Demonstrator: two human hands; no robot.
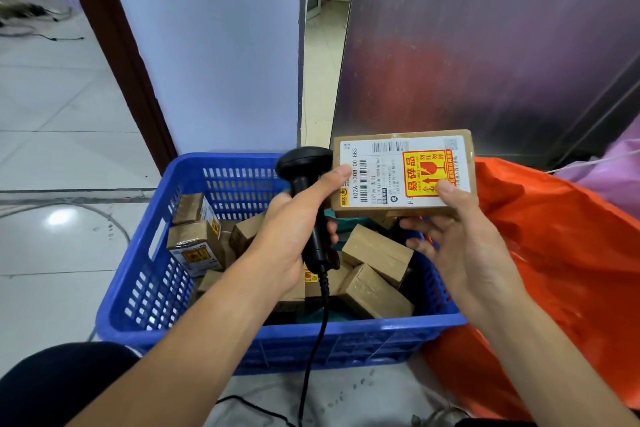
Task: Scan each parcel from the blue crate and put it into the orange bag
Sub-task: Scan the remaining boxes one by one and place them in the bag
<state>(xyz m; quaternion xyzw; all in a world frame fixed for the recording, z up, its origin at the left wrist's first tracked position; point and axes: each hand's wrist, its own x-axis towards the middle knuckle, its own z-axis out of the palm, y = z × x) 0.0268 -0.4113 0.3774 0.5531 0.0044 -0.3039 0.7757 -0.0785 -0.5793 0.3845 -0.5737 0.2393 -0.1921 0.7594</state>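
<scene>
The right hand (pixel 464 239) pinches a labelled parcel (pixel 403 173), thumb on top and fingers beneath. Just left of it, the left hand (pixel 294 229) grips a black scanner (pixel 304 166), its thumb tip touching the parcel. Below is the blue crate (pixel 242 343), and to the right the orange bag (pixel 554 236).

You faced a pale lilac wall (pixel 207 45), edged on its left by a dark brown door frame (pixel 119 45). A brushed metal panel (pixel 485 45) stood to its right, a narrow gap (pixel 322 45) between them. The glossy white floor tiles (pixel 52 149) reflected a light (pixel 59 217); cables (pixel 64 38) lay far left.
</scene>
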